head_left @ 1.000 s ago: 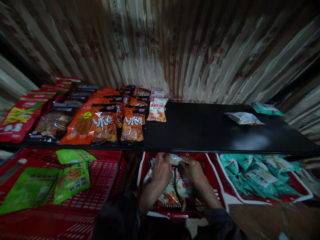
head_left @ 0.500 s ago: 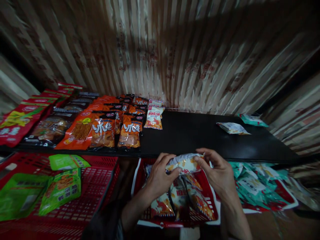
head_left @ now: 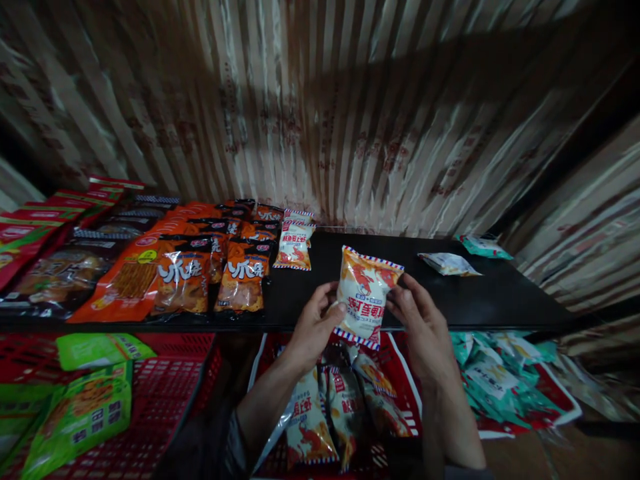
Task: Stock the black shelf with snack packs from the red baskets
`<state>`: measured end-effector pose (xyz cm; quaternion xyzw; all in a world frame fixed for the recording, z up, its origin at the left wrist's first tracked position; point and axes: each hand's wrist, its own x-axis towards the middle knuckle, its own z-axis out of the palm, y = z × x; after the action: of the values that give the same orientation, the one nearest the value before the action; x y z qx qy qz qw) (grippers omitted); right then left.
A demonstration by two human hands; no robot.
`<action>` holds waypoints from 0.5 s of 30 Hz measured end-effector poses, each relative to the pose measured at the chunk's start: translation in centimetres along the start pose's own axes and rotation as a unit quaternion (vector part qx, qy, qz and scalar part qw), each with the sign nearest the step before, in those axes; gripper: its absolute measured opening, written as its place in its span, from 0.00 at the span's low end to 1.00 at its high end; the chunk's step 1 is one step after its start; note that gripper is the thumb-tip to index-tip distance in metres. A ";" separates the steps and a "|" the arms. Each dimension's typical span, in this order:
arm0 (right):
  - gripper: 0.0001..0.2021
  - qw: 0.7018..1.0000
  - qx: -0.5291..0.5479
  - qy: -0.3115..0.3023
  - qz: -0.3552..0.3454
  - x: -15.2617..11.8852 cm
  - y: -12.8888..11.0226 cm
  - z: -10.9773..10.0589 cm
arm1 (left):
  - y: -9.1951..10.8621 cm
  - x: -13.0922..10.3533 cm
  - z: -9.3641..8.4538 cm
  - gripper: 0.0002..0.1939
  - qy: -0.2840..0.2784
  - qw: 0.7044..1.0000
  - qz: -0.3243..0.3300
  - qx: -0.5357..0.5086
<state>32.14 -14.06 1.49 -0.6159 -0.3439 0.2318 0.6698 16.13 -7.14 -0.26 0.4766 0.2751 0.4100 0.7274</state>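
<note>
A white and orange snack bag [head_left: 364,297] with striped ends is held upside down above the shelf's front edge. My left hand [head_left: 317,327] grips its left side, thumb on the front. At its right side is my right hand [head_left: 417,317], its fingers closed on the bag's edge. Below them a red basket [head_left: 407,387] with a white rim holds several similar bags [head_left: 307,417]. On the black shelf [head_left: 345,267], matching bags [head_left: 295,241] stand beside orange and black bags [head_left: 243,277].
Orange, dark and red packs [head_left: 123,277] line the left of the shelf. A white pack [head_left: 449,264] and a teal pack [head_left: 485,247] lie at the right. Below are a red basket [head_left: 165,407] with green packs and another with teal packs [head_left: 500,380].
The held bag has turned from nearly flat to upright, showing its printed front, and both hands have shifted with it. The camera view has shifted slightly right and up.
</note>
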 end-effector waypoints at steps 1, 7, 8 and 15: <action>0.29 0.999 0.029 -0.021 0.022 0.0 0.1 0.4 | 0.0 0.1 0.1 0.24 -0.005 1.000 0.001 0.007; 0.20 0.985 0.110 -0.107 0.076 -0.5 0.4 1.7 | 1.6 0.8 0.3 0.23 -0.099 0.993 -0.059 0.032; 0.20 0.984 0.113 -0.111 0.080 -0.6 0.4 1.9 | 2.1 0.9 0.2 0.23 -0.104 0.993 -0.054 0.025; 0.19 0.972 0.142 -0.151 0.110 -0.9 0.5 2.9 | 3.2 1.2 -0.3 0.22 -0.024 0.999 -0.024 -0.006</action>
<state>29.43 -12.72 0.87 -0.5067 -0.3345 0.4405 0.6613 15.42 -5.33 2.55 0.4755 0.2665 0.3825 0.7461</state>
